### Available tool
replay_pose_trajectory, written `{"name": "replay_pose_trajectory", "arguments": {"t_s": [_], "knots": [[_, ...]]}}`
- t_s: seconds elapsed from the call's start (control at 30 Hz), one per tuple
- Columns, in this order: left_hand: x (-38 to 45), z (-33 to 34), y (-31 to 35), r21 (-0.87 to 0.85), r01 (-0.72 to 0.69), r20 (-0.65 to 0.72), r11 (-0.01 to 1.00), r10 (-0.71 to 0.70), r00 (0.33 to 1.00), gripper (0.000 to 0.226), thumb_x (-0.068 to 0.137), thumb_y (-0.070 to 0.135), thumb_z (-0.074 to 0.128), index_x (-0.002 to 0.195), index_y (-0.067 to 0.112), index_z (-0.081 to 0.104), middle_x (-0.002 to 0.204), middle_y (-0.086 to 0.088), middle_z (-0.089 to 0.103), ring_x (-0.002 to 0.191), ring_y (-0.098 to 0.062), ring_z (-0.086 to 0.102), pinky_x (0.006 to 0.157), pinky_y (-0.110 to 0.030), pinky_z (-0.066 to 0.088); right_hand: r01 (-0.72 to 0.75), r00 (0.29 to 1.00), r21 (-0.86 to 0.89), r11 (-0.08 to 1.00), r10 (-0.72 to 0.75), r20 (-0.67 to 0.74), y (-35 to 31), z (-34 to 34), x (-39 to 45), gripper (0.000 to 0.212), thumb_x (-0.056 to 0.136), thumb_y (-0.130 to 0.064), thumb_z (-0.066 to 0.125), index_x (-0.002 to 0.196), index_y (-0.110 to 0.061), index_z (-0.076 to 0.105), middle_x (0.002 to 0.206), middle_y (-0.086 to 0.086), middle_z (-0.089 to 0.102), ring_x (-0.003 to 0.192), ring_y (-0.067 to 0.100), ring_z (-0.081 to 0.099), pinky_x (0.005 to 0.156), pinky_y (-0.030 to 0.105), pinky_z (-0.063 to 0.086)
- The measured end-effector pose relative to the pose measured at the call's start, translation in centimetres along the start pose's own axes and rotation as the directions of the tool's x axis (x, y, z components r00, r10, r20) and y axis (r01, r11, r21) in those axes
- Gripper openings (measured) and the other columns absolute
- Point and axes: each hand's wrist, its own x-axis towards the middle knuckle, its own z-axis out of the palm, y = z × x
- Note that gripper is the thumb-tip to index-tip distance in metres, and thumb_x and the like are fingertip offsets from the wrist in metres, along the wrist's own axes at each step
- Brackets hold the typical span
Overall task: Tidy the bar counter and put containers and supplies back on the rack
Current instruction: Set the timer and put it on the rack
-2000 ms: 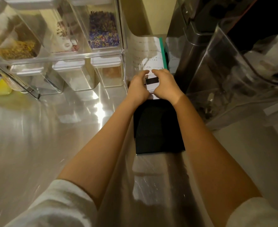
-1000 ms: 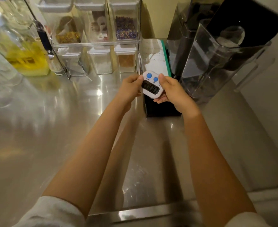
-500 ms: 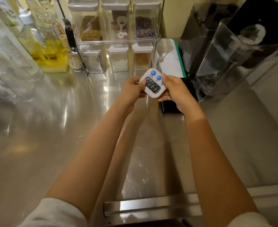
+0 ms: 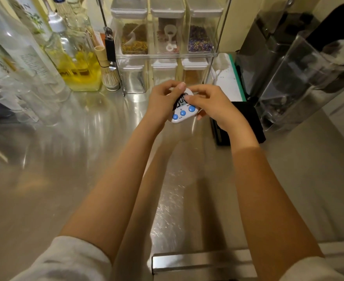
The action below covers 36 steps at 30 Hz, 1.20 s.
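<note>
Timer [image 4: 182, 110] | I saw both hands, left hand [image 4: 163, 104] and right hand [image 4: 213, 108], pinching it above the tabletop [image 4: 65, 169] near the far edge | since a moment earlier it had flipped, buttons now nearest me | rack [image 4: 165, 55] placement still pending, I judged.

A bar's prep area — steel counter [image 4: 45, 189], liquor bottles [image 4: 25, 53], a rack [image 4: 167, 55] of dried garnish jars.
</note>
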Motion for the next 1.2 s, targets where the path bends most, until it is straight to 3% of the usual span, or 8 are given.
{"name": "replay_pose_trajectory", "arguments": {"t_s": [0.17, 0.4, 0.5, 0.6, 0.73, 0.93, 1.07, 1.2], "knots": [[1.1, -1.5, -0.2, -0.007, 0.064, -0.024, 0.998, -0.064, 0.998, 0.013, 0.093, 0.025, 0.056, 0.081, 0.019, 0.058, 0.071, -0.001, 0.063, 0.05, -0.002, 0.064, 0.046, -0.014, 0.048, -0.036, 0.999, 0.098, 0.995, 0.038, -0.02, -0.2, 1.7, 1.2, 0.027, 0.091, -0.017, 0.058, 0.116, -0.007, 0.06, 0.091, 0.009, 0.067, 0.072, 0.012, 0.065, 0.048, 0.016, 0.05], [3.3, -2.3, 0.0, -0.087, 0.146, 0.014, 0.985, -0.146, 0.989, 0.026, 0.094, 0.019, 0.053, 0.117, 0.007, 0.053, 0.097, -0.009, 0.065, 0.076, -0.015, 0.065, 0.056, -0.023, 0.056, -0.048, 0.985, 0.267, 0.962, 0.09, -0.145, -1.2, 2.5, 4.1, 0.022, 0.093, -0.01, 0.055, 0.114, -0.004, 0.057, 0.096, 0.012, 0.065, 0.071, 0.012, 0.067, 0.05, 0.018, 0.055], [4.8, -2.7, 0.3, -0.148, 0.152, -0.04, 0.977, -0.159, 0.986, 0.031, 0.095, 0.016, 0.052, 0.123, 0.003, 0.05, 0.104, -0.016, 0.065, 0.074, -0.016, 0.066, 0.048, -0.019, 0.053, -0.01, 0.979, 0.144, 0.989, 0.039, -0.201, -2.2, 2.6, 5.9, 0.026, 0.093, -0.012, 0.055, 0.118, -0.005, 0.057, 0.103, 0.009, 0.064, 0.075, 0.008, 0.064, 0.053, 0.014, 0.053], [6.2, -3.3, 0.3, -0.121, 0.128, -0.066, 0.984, -0.137, 0.988, 0.026, 0.094, 0.013, 0.052, 0.119, 0.003, 0.049, 0.102, -0.014, 0.064, 0.073, -0.018, 0.066, 0.049, -0.021, 0.055, 0.104, 0.895, -0.245, 0.964, -0.198, -0.399, -3.4, 1.7, 8.2, 0.034, 0.092, -0.016, 0.054, 0.126, -0.013, 0.055, 0.121, 0.002, 0.057, 0.106, 0.012, 0.056, 0.086, 0.018, 0.049], [7.5, -3.9, 0.4, -0.132, 0.11, -0.067, 0.985, -0.119, 0.991, 0.016, 0.094, 0.008, 0.051, 0.11, 0.008, 0.049, 0.098, -0.011, 0.061, 0.072, -0.017, 0.063, 0.045, -0.019, 0.053, 0.184, 0.788, -0.566, 0.804, -0.464, -0.404, -5.1, 0.5, 10.7, 0.048, 0.09, -0.01, 0.052, 0.136, -0.02, 0.047, 0.144, 0.002, 0.042, 0.134, 0.017, 0.038, 0.112, 0.019, 0.026], [8.8, -4.1, 0.0, -0.163, 0.104, -0.104, 0.981, -0.122, 0.987, 0.034, 0.094, 0.006, 0.05, 0.127, 0.009, 0.047, 0.104, -0.009, 0.058, 0.081, -0.017, 0.062, 0.046, -0.014, 0.049, 0.181, 0.808, -0.626, 0.758, -0.477, -0.344, -5.6, 0.5, 14.0, 0.05, 0.093, -0.008, 0.049, 0.141, -0.023, 0.041, 0.153, 0.002, 0.031, 0.143, 0.018, 0.024, 0.111, 0.014, 0.014], [9.5, -4.1, 0.2, -0.135, 0.091, -0.11, 0.987, -0.106, 0.988, 0.04, 0.094, 0.006, 0.048, 0.133, 0.012, 0.043, 0.112, -0.008, 0.056, 0.088, -0.018, 0.062, 0.051, -0.015, 0.051, 0.254, 0.801, -0.579, 0.775, -0.504, -0.323, -5.0, 1.2, 16.0, 0.048, 0.09, -0.001, 0.053, 0.136, -0.015, 0.049, 0.143, 0.011, 0.044, 0.135, 0.023, 0.039, 0.115, 0.03, 0.03], [10.2, -3.9, 0.3, -0.104, 0.11, -0.126, 0.988, -0.123, 0.984, 0.039, 0.095, 0.007, 0.046, 0.133, 0.015, 0.043, 0.11, -0.004, 0.056, 0.081, -0.014, 0.062, 0.062, -0.028, 0.054, 0.283, 0.787, -0.55, 0.786, -0.518, -0.336, -5.1, 1.1, 16.5, 0.045, 0.09, 0.003, 0.05, 0.132, -0.011, 0.053, 0.14, 0.013, 0.047, 0.132, 0.022, 0.043, 0.112, 0.022, 0.033]]}}
